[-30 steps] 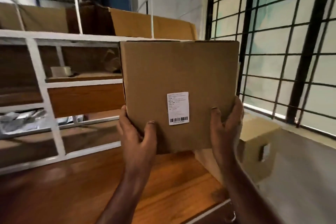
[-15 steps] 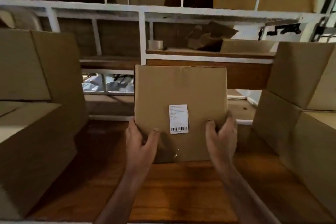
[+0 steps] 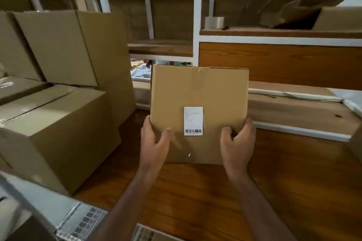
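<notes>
The cardboard box (image 3: pixel 197 92) is held in front of the person, its broad face with a white barcode label (image 3: pixel 193 120) turned to the camera, above the middle of the wooden worktop (image 3: pixel 195 197). Its lower edge runs level just over the wood; whether it touches cannot be told. The left grip (image 3: pixel 154 139) is clamped on the box's lower left edge, thumb on the face and fingers wrapped behind. The right grip (image 3: pixel 237 141) is clamped on the lower right edge in the same way.

Bare wood lies open in front of the box toward the person and out to the right. On the left, a narrow gap parts the box's left edge from a stack of large cartons (image 3: pixel 58 119), which fills that side of the worktop, with 1 tilted carton (image 3: pixel 64 45) leaning on top.

Just behind the box's right edge a pale wooden ledge (image 3: pixel 293 111) with a white rim crosses the back. Behind that rises a white-framed shelf rack (image 3: pixel 196 15), carrying a roll of tape (image 3: pixel 214 22) and crumpled cardboard (image 3: pixel 293 4) on the shelf above the box. A wire grille (image 3: pixel 82 219) sits at the near left corner, below the cartons.
</notes>
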A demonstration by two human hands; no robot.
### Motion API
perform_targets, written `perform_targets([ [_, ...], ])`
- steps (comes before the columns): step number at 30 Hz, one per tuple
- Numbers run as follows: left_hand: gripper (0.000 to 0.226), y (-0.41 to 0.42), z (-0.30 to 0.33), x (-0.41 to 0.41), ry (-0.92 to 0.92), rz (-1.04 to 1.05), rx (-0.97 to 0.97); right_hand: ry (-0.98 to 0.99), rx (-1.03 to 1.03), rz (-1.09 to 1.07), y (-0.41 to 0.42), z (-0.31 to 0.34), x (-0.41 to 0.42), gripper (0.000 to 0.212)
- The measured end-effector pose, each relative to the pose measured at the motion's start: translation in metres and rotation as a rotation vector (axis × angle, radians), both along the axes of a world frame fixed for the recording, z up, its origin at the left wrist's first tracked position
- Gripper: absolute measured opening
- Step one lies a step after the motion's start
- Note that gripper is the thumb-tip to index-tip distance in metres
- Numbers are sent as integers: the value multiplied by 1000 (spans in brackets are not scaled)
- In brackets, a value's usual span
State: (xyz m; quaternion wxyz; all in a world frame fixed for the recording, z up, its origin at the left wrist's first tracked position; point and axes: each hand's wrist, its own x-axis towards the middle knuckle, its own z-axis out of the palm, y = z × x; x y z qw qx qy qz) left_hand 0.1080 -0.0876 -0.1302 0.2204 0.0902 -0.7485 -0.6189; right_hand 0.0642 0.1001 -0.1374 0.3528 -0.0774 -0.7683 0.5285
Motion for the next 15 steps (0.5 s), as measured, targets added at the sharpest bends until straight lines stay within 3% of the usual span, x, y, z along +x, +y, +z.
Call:
perform_targets([
  [7,88,-35,-22,-25,-23,-51,24,-4,-16,34,-26,-22,-13,54],
  [12,62,-68,-33,-35,-43,-95,61,-1,32,54,-53,-34,-15,63],
  [15,64,-88,-44,-42,-44,-108,53,6,77,65,-67,-39,-17,64],
])
